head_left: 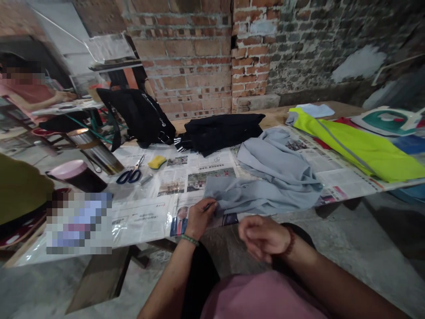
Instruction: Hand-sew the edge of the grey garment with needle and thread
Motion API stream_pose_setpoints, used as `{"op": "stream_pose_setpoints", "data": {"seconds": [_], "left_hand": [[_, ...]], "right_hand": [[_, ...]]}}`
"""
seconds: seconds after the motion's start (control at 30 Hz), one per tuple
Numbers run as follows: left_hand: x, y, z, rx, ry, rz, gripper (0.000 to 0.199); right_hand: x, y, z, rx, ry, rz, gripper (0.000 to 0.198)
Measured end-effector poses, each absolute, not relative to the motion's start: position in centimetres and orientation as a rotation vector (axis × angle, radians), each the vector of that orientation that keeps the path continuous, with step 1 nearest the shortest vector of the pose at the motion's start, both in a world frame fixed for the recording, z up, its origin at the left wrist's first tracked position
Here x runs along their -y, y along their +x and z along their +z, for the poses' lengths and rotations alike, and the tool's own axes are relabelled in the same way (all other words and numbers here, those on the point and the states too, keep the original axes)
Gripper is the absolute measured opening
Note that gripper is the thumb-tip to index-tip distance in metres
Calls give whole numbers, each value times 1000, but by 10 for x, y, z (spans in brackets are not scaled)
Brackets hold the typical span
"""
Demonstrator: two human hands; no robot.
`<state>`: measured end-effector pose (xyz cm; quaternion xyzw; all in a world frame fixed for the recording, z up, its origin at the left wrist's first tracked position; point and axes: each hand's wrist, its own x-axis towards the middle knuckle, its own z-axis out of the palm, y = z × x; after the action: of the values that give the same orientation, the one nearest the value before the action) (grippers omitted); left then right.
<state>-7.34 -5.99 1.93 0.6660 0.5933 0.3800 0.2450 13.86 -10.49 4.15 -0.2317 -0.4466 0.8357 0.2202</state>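
Observation:
A crumpled light grey cloth lies on the near part of the table, its left end flattened out towards me. My left hand is closed on the near left corner of this cloth, thumb and fingers pinched together at the table's edge. My right hand hovers in front of the edge, apart from the cloth, with its fingers curled together. Anything it may hold is too small or hidden to make out. Left of the cloth lie dark-handled scissors and a yellow sponge.
Newspaper under clear plastic covers the table. A steel flask and a pink-lidded cup stand at left. Behind are a black bag and dark folded cloth. Right are a neon-yellow garment and an iron. Another person sits far left.

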Motion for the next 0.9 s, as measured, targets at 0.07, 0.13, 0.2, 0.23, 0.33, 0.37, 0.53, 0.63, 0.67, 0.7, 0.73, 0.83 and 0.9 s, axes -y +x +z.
{"op": "stream_pose_setpoints", "data": {"seconds": [0.07, 0.13, 0.2, 0.23, 0.33, 0.37, 0.53, 0.63, 0.67, 0.7, 0.73, 0.83, 0.9], "left_hand": [[60, -73, 20, -1615, 1805, 1045, 15], [61, -73, 22, -1613, 1788, 1049, 14], [62, -74, 23, -1594, 1775, 1049, 15], [63, -74, 23, -1580, 1770, 1054, 15], [63, -75, 24, -1538, 1777, 1073, 15], [63, -76, 24, -1531, 1785, 1072, 15], [62, -77, 22, -1510, 1792, 1049, 14], [61, -77, 19, -1508, 1779, 1035, 14], [61, -77, 18, -1510, 1773, 1036, 13], [61, -77, 18, -1511, 1765, 1041, 12], [61, -76, 18, -1508, 1758, 1049, 12], [60, -76, 18, -1487, 1759, 1075, 11], [60, -76, 19, -1480, 1776, 1076, 11]], "right_hand": [[99, 115, 32, 1198, -855, 2113, 36], [93, 95, 23, 1215, -1048, 1938, 30], [89, 83, 17, 1201, -1167, 1813, 25], [87, 80, 16, 1181, -1201, 1770, 23], [85, 76, 15, 1145, -1266, 1714, 17], [85, 75, 16, 1142, -1281, 1705, 17], [86, 75, 17, 1114, -1285, 1704, 16], [86, 75, 17, 1111, -1287, 1708, 16], [86, 75, 16, 1113, -1286, 1712, 15], [86, 75, 16, 1114, -1287, 1715, 15], [85, 75, 16, 1116, -1289, 1716, 15], [85, 74, 16, 1119, -1307, 1709, 14], [85, 73, 16, 1125, -1309, 1698, 14]]}}
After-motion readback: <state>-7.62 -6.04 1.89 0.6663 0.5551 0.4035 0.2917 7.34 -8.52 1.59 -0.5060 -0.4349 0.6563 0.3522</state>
